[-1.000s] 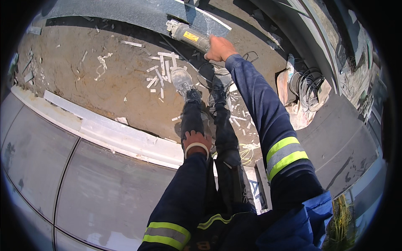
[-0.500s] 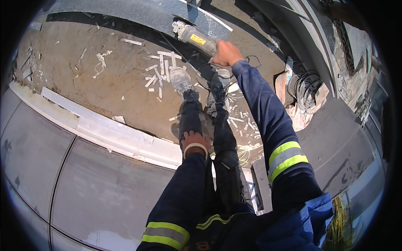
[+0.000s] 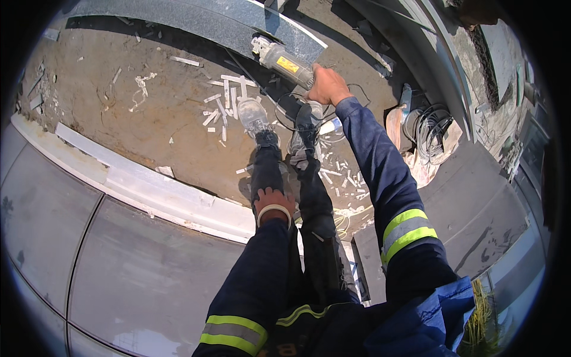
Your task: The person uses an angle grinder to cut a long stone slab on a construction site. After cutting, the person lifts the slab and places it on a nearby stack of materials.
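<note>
My right hand (image 3: 326, 87) is stretched far forward and grips the rear handle of a grey angle grinder with a yellow label (image 3: 281, 59). The grinder's head points up-left, close to a long grey stone slab (image 3: 196, 21). Its black cord (image 3: 285, 113) loops over the sandy ground by my shoes (image 3: 254, 117). My left hand (image 3: 272, 202) rests on my left knee, fingers closed over the trouser leg, holding no tool. I wear dark blue sleeves with reflective bands.
White stone chips (image 3: 223, 107) litter the sandy ground (image 3: 131, 125) near my feet. A pale kerb strip (image 3: 148, 190) borders large grey paving slabs (image 3: 71, 238) at the left. A coil of cable (image 3: 429, 128) and a trowel-like tool (image 3: 397, 116) lie to the right.
My right hand has drawn the grinder slightly to the right and nearer along the slab edge. The left hand stays on the knee.
</note>
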`<act>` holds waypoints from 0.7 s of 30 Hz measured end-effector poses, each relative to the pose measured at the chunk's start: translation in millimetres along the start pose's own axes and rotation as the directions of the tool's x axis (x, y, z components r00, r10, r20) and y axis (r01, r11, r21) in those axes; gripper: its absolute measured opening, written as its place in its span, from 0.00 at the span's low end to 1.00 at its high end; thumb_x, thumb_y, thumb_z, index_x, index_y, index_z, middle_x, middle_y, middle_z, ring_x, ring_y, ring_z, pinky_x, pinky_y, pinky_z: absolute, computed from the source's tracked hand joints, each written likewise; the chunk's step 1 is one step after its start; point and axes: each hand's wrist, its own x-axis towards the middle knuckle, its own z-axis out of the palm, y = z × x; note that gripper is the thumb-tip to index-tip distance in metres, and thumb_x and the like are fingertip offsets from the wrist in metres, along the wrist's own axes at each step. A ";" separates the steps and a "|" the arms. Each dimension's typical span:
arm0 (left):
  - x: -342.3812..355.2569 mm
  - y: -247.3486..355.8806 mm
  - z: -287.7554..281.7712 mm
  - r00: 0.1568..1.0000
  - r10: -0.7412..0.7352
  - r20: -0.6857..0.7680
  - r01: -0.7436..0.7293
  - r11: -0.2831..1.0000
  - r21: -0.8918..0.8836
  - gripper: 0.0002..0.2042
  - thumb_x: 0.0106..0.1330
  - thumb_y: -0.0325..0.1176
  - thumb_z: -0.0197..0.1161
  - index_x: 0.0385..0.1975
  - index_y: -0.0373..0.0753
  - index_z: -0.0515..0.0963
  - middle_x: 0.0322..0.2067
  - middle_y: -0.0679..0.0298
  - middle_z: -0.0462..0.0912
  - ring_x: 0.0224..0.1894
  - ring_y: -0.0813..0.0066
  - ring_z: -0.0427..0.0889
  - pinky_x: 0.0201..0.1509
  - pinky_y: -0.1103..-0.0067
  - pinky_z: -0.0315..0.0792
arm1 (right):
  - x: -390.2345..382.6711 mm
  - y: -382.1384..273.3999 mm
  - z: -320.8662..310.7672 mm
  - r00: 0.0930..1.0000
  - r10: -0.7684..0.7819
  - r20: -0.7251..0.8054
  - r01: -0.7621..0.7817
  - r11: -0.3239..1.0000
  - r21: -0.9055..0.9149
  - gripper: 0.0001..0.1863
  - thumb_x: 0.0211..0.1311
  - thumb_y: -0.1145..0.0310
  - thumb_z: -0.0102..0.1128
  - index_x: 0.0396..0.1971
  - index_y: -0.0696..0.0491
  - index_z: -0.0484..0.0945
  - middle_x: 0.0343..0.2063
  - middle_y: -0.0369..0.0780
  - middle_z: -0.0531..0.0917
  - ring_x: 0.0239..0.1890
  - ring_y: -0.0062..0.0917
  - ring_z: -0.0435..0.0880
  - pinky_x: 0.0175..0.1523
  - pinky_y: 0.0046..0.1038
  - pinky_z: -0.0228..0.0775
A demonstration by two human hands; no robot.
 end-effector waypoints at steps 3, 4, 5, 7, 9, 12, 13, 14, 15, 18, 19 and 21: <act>0.4 0.1 1.3 1.000 -0.002 -0.008 0.002 1.000 -0.008 0.26 0.72 0.55 0.54 0.50 0.37 0.86 0.58 0.55 0.79 0.68 0.52 0.71 0.65 0.53 0.71 | 7.2 -2.4 2.6 1.000 -0.012 -0.012 0.012 1.000 0.003 0.34 0.46 0.60 0.77 0.54 0.58 0.77 0.48 0.56 0.86 0.54 0.51 0.86 0.59 0.45 0.78; 0.2 0.1 1.4 1.000 -0.004 -0.013 0.003 1.000 -0.008 0.27 0.71 0.55 0.55 0.50 0.36 0.86 0.58 0.54 0.79 0.67 0.52 0.72 0.65 0.54 0.72 | 10.7 -4.6 3.4 1.000 -0.008 -0.012 0.008 1.000 -0.007 0.33 0.47 0.60 0.77 0.54 0.57 0.78 0.49 0.55 0.86 0.55 0.50 0.86 0.59 0.44 0.79; 0.0 0.6 1.6 1.000 -0.008 -0.013 0.008 1.000 -0.004 0.27 0.70 0.56 0.57 0.51 0.36 0.86 0.57 0.54 0.80 0.67 0.53 0.72 0.65 0.56 0.72 | 14.3 -7.0 3.9 1.000 -0.015 -0.017 0.015 1.000 -0.004 0.33 0.47 0.60 0.77 0.54 0.57 0.78 0.49 0.55 0.86 0.55 0.50 0.86 0.59 0.44 0.79; -0.8 1.2 0.9 1.000 -0.010 -0.012 0.010 1.000 0.000 0.28 0.70 0.56 0.58 0.51 0.35 0.85 0.57 0.54 0.80 0.67 0.53 0.72 0.65 0.58 0.73 | 21.4 -13.5 3.7 1.000 -0.011 -0.019 0.011 1.000 -0.009 0.32 0.48 0.60 0.76 0.53 0.57 0.79 0.49 0.55 0.86 0.55 0.50 0.86 0.59 0.44 0.79; -1.8 1.8 -0.8 1.000 -0.009 -0.005 0.009 1.000 0.001 0.28 0.69 0.56 0.57 0.51 0.35 0.86 0.57 0.54 0.80 0.67 0.53 0.72 0.65 0.58 0.73 | 26.2 -20.2 2.5 1.000 -0.009 -0.011 0.009 1.000 0.004 0.32 0.48 0.60 0.76 0.53 0.58 0.79 0.49 0.55 0.86 0.55 0.50 0.86 0.59 0.44 0.79; -2.6 2.4 -3.9 1.000 -0.010 0.005 0.010 1.000 0.002 0.28 0.70 0.56 0.57 0.51 0.35 0.86 0.57 0.54 0.79 0.67 0.53 0.72 0.65 0.58 0.73 | 27.1 -24.5 -1.3 1.000 -0.006 -0.003 0.006 1.000 0.006 0.32 0.47 0.60 0.75 0.54 0.58 0.79 0.50 0.55 0.86 0.55 0.50 0.85 0.60 0.44 0.78; -2.8 2.4 -4.7 1.000 -0.007 0.010 0.007 1.000 -0.003 0.28 0.70 0.56 0.57 0.51 0.35 0.86 0.57 0.54 0.79 0.67 0.53 0.72 0.66 0.58 0.72 | 25.6 -24.1 -2.4 1.000 -0.013 -0.007 0.014 1.000 0.006 0.32 0.47 0.60 0.75 0.54 0.58 0.79 0.50 0.55 0.86 0.55 0.50 0.85 0.60 0.44 0.78; -2.7 2.4 -5.1 1.000 -0.004 0.012 0.004 1.000 -0.009 0.28 0.70 0.56 0.57 0.51 0.35 0.85 0.57 0.54 0.79 0.67 0.53 0.72 0.66 0.58 0.72 | 23.1 -22.2 -3.3 1.000 -0.011 -0.010 0.011 1.000 0.000 0.33 0.47 0.60 0.75 0.54 0.58 0.79 0.50 0.55 0.86 0.56 0.50 0.85 0.60 0.44 0.78; -2.4 2.6 -5.2 1.000 -0.008 0.013 0.008 1.000 -0.003 0.28 0.70 0.56 0.57 0.51 0.35 0.85 0.58 0.54 0.79 0.67 0.53 0.72 0.66 0.57 0.72 | 18.7 -18.9 -3.3 1.000 -0.018 -0.020 0.018 1.000 -0.003 0.33 0.47 0.61 0.76 0.54 0.58 0.78 0.50 0.55 0.86 0.56 0.50 0.85 0.60 0.44 0.78; -0.8 3.2 -3.8 1.000 -0.011 0.027 0.011 1.000 -0.008 0.26 0.70 0.55 0.57 0.49 0.38 0.86 0.58 0.56 0.79 0.69 0.53 0.70 0.64 0.52 0.71 | 7.4 -9.0 -2.4 1.000 -0.008 -0.014 0.008 1.000 -0.012 0.33 0.47 0.61 0.76 0.55 0.58 0.78 0.51 0.55 0.86 0.56 0.50 0.85 0.61 0.44 0.78; -0.2 3.2 -3.2 1.000 -0.012 0.025 0.012 1.000 -0.020 0.26 0.70 0.55 0.57 0.49 0.38 0.86 0.58 0.56 0.79 0.69 0.52 0.69 0.65 0.52 0.71 | 4.8 -6.6 -2.1 1.000 0.005 -0.006 -0.005 1.000 -0.015 0.33 0.47 0.61 0.76 0.55 0.58 0.78 0.51 0.55 0.86 0.56 0.50 0.85 0.61 0.44 0.78; 0.7 3.0 -2.3 0.999 -0.021 0.028 0.022 0.999 -0.027 0.26 0.70 0.55 0.57 0.50 0.38 0.86 0.59 0.56 0.79 0.70 0.52 0.69 0.65 0.52 0.70 | 2.8 -4.7 -1.5 1.000 0.008 -0.004 -0.008 1.000 -0.015 0.34 0.47 0.61 0.76 0.55 0.58 0.78 0.50 0.55 0.86 0.56 0.50 0.85 0.61 0.44 0.78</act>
